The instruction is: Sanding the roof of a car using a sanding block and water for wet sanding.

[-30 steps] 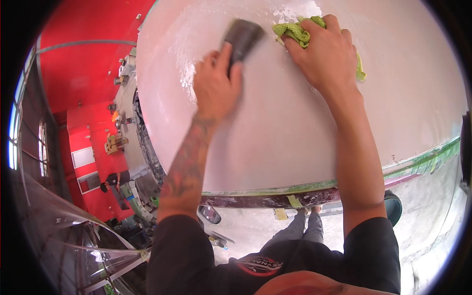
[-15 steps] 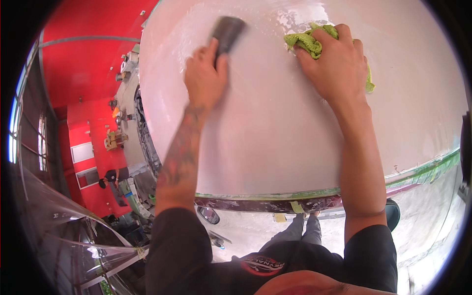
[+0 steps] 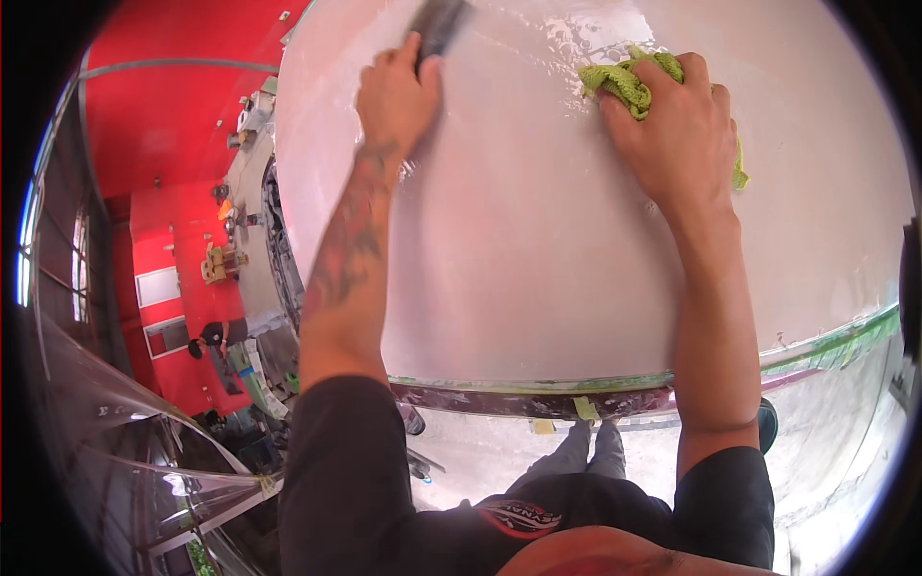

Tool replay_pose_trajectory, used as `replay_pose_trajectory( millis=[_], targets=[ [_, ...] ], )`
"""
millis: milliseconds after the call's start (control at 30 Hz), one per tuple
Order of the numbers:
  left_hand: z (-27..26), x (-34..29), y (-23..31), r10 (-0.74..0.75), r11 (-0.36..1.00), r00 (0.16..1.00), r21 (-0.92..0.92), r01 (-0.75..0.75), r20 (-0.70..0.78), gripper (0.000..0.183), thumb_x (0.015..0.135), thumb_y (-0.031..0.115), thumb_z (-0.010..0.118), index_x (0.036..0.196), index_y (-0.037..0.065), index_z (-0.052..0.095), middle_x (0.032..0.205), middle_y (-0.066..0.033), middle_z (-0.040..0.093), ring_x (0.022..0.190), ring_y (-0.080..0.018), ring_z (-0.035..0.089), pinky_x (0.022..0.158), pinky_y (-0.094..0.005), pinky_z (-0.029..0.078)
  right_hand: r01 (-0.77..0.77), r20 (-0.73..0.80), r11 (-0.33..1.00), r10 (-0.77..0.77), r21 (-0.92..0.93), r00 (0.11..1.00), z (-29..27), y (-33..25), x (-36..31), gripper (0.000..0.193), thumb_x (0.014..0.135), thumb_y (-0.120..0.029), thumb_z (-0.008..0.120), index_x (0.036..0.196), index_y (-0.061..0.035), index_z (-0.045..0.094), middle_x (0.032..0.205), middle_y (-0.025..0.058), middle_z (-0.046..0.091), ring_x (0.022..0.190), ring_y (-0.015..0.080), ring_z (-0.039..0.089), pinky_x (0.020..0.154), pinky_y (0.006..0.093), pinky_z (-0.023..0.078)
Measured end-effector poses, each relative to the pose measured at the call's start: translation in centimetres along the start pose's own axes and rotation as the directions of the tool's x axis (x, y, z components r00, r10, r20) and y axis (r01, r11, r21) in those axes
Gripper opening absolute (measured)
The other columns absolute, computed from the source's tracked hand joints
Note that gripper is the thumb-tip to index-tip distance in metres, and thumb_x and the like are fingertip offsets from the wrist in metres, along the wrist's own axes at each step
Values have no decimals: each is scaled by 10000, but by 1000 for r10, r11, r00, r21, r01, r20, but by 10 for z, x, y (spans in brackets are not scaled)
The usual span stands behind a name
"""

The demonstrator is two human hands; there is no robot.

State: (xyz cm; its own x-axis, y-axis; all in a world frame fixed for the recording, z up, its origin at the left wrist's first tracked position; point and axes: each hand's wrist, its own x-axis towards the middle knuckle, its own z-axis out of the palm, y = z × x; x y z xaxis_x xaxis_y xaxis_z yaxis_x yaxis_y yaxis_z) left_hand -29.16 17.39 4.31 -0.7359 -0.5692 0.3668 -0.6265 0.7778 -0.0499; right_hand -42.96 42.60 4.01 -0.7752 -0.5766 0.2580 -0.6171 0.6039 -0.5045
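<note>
A broad, pale pinkish car panel [image 3: 538, 259] spreads out in front of me, with a wet, shiny patch at its far side. My left hand [image 3: 399, 101] grips a dark grey block [image 3: 444, 27], probably a sanding block, against the panel near its far left. The block is smeared by motion and partly cut off by the top edge of the picture. Over to the right, my right hand [image 3: 677, 130] is closed around a bunched lime-green cloth [image 3: 615, 84] and rests it on the panel. One end of the cloth sticks out beyond my fingers.
Green masking tape [image 3: 836, 338] runs along the panel's near edge, above a dark red strip [image 3: 519, 400]. A person [image 3: 219, 338] bends beside another car at the left. Clear plastic sheeting [image 3: 125, 422] hangs at the lower left, before a red wall [image 3: 173, 115].
My left hand has pushed the block farther away, toward the top edge. My right hand has shifted a little to the right with the cloth.
</note>
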Motion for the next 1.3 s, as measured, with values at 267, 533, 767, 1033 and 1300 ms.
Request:
replay_pose_trajectory(
  millis=[267, 533, 767, 1033, 1300],
  targets=[
    [-3, -88, 85, 173, 959, 985, -226, -173, -21, 496, 888, 286, 654, 1332, 75, 582, 1181, -207, 594, 1011, -385, 561, 893, -454, 473, -11, -1, 996, 11, -89, 1000, 5, 15, 2, 339, 805, -381, 711, 1047, -145, 740, 1146, 112, 590, 973, 363, 577, 757, 482, 512],
    [7, 26, -54, -324, 945, 945, 53, 322, 35, 477, 899, 340, 605, 1304, 88, 609, 1144, -200, 655, 1031, -395, 623, 856, -489, 511, -17, 26, 1000, 17, -10, 1000, 1, -1, 1, 371, 826, -374, 687, 1101, -126, 706, 1223, 115, 562, 989, 382, 569, 815, 502, 501],
    [-23, -133, 61, 170, 951, 985, -266, -155, 32, 473, 881, 236, 655, 1316, 63, 595, 1180, -207, 596, 1027, -385, 576, 898, -442, 473, 0, -7, 996, -1, -85, 1000, 5, 15, 0, 337, 794, -364, 726, 1048, -144, 741, 1136, 113, 587, 981, 368, 568, 758, 499, 507],
    [-7, -19, -88, -308, 951, 950, 7, 308, 43, 481, 895, 342, 617, 1285, 60, 609, 1107, -220, 657, 986, -404, 626, 869, -467, 497, 8, -12, 1000, -8, -22, 1000, 4, 0, 0, 335, 788, -361, 739, 1034, -133, 732, 1149, 112, 582, 978, 368, 565, 752, 488, 509],
    [-31, -158, 37, 148, 951, 987, -283, -125, 61, 482, 848, 207, 683, 1294, 44, 604, 1190, -227, 591, 1064, -386, 571, 940, -442, 465, 22, -30, 992, -26, -121, 999, 8, 16, -2, 322, 804, -351, 724, 1032, -124, 721, 1172, 107, 567, 971, 367, 566, 759, 483, 507]
  ],
)
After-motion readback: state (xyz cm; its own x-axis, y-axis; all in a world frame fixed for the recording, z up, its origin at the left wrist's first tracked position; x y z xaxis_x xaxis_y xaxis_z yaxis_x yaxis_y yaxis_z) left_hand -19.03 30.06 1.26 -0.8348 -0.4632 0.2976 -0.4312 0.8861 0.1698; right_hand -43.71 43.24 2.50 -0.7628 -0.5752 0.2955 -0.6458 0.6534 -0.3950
